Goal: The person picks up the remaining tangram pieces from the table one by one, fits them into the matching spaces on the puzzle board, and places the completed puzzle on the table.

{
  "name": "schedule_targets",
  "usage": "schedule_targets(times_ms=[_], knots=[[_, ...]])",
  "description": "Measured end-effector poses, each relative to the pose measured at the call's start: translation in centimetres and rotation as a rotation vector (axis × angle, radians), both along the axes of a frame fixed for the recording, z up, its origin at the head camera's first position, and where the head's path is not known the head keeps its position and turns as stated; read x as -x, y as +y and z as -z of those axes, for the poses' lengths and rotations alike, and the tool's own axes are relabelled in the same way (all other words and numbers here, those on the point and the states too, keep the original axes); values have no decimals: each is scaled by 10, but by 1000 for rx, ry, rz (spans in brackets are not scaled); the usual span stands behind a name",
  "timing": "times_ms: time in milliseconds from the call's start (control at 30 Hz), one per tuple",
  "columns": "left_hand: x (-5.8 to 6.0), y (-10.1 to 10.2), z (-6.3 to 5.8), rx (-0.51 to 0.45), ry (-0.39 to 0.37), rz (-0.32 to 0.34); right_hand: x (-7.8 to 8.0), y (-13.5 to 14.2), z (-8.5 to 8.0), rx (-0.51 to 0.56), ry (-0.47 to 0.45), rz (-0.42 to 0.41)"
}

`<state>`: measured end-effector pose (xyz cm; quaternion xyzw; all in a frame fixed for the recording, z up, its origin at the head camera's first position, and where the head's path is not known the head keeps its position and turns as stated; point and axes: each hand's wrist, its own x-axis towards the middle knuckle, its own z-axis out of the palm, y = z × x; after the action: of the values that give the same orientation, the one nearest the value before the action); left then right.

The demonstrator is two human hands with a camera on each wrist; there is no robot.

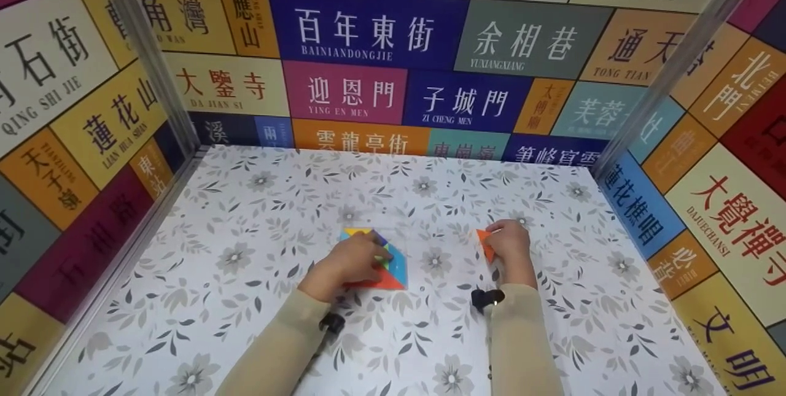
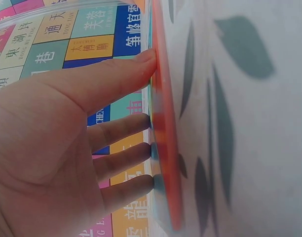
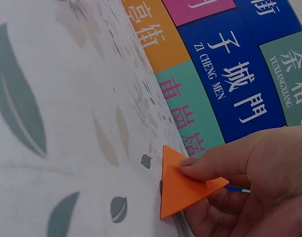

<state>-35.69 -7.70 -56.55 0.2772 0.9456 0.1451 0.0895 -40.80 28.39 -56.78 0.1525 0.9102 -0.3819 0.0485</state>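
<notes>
Flat coloured tangram pieces lie together on the patterned tabletop, with a light blue piece [image 1: 399, 264] on the right and a red-orange one [image 1: 384, 281] along the near edge. Yellow [image 1: 355, 231] shows at the far side. My left hand [image 1: 356, 258] rests on these pieces and covers part of them. In the left wrist view its thumb and fingertips [image 2: 145, 180] press down, fairly straight. To the right, my right hand [image 1: 513, 245] pinches an orange triangle [image 3: 185, 190] between thumb and fingers, one corner near the tabletop. Behind it a small blue edge [image 3: 237, 189] shows, mostly hidden.
White cloth [image 1: 245, 322] with grey flowers and leaves covers the tabletop. Walls [image 1: 368, 34] of coloured panels with Chinese lettering stand at the back and both sides. Clear upright strips [image 1: 153, 58] run along the corners. Each wrist wears a black band [image 1: 487, 299].
</notes>
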Motion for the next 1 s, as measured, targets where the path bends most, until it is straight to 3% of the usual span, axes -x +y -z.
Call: schedule_targets(times_ms=[667, 1000], knots=[[-2, 0, -1, -44, -6, -14, 0, -12, 1, 21, 120, 13], [-1, -1, 0, -34, -8, -18, 3, -29, -2, 61, 96, -5]])
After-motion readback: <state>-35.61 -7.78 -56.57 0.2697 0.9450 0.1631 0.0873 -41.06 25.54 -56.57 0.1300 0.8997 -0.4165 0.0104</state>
